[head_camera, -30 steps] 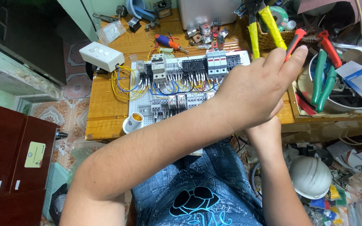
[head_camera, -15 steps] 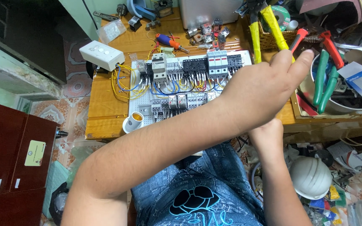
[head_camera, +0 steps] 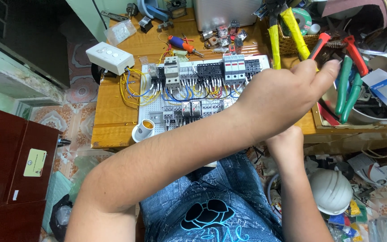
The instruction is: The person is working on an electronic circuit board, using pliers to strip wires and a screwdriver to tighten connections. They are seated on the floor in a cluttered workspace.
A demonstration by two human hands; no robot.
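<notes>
A single head-worn camera looks steeply down and forward from close above the person's lap, the left hand [head_camera: 287, 94] filling mid-frame, the wired panel [head_camera: 202, 89] beyond its fingers [head_camera: 325, 74], the right hand [head_camera: 285, 145] — probably — tucked beneath.

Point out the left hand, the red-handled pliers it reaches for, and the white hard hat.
left hand [head_camera: 287, 96], head view, on the back of the hand.
red-handled pliers [head_camera: 354, 54], head view, on the right handle.
white hard hat [head_camera: 331, 190], head view, on the dome.

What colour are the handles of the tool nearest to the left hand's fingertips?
Red. The tool lies just above the left hand, seen best in the head view.
</notes>
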